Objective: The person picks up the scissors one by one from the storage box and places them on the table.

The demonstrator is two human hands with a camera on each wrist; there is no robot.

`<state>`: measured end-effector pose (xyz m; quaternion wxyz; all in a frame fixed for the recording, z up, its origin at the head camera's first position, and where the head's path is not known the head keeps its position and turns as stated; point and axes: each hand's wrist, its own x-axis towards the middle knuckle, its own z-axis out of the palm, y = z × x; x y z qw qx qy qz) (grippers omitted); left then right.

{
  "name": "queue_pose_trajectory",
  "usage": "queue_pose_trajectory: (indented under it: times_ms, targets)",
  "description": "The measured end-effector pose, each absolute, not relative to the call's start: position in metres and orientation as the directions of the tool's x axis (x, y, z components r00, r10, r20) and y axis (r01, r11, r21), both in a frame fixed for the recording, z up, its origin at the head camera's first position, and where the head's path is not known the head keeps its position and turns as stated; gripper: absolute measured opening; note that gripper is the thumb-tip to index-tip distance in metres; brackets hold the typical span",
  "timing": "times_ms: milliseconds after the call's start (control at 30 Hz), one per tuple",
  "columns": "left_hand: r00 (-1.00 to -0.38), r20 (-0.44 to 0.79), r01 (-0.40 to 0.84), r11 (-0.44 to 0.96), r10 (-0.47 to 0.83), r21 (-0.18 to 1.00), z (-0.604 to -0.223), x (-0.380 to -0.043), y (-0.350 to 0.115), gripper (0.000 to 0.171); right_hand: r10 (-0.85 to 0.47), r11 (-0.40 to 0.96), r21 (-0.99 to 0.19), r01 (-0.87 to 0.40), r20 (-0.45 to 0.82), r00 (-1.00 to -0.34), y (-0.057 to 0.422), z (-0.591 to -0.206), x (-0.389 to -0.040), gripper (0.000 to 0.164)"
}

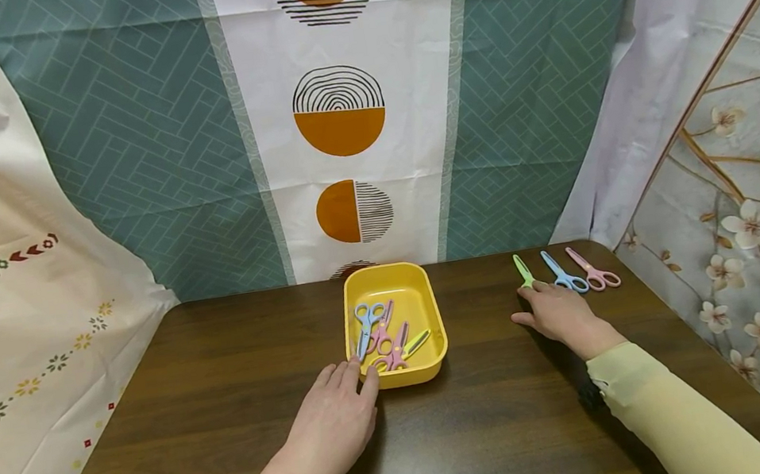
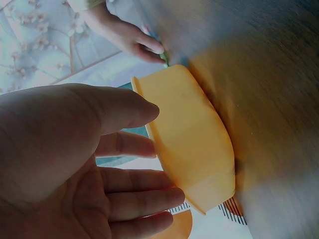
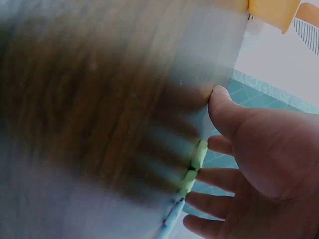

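Observation:
In the head view, a yellow tray (image 1: 407, 376) holds blue scissors (image 1: 366, 323), two pairs of pink scissors (image 1: 399, 338) and a yellow-green pair (image 1: 416, 343). My left hand (image 1: 332, 419) reaches to the tray's near left corner, fingers extended right at the rim. On the right, my right hand (image 1: 561, 313) lies over green scissors (image 1: 522, 269), hiding their handles. The right wrist view has its fingertips at the green handles (image 3: 188, 182), thumb spread away. Blue scissors (image 1: 563, 273) and pink scissors (image 1: 593, 270) lie beside the green pair.
A dark wooden table (image 1: 224, 369) carries everything. Behind it hangs a green and white patterned cloth (image 1: 204, 212). A cream embroidered cloth (image 1: 16, 317) hangs at the left, and a flowered one (image 1: 751, 260) closes the right side.

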<state>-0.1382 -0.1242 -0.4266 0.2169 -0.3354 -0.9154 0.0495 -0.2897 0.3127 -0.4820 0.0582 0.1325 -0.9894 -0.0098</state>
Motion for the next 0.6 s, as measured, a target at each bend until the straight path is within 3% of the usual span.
queue_pose_trajectory:
  times_ms: [167, 600]
  targets:
    - [-0.687, 0.356, 0.591, 0.772, 0.633, -0.232, -0.426, -0.138, -0.124, 0.051, -0.243, 0.970, 0.022, -0.242, 0.087, -0.966, 0.290, -0.449, -0.264, 0.058]
    - [-0.699, 0.342, 0.588, 0.777, 0.628, -0.225, -0.424, -0.137, -0.125, 0.047, -0.280, 0.960, 0.048, -0.277, 0.214, -0.936, 0.273, -0.450, -0.255, 0.064]
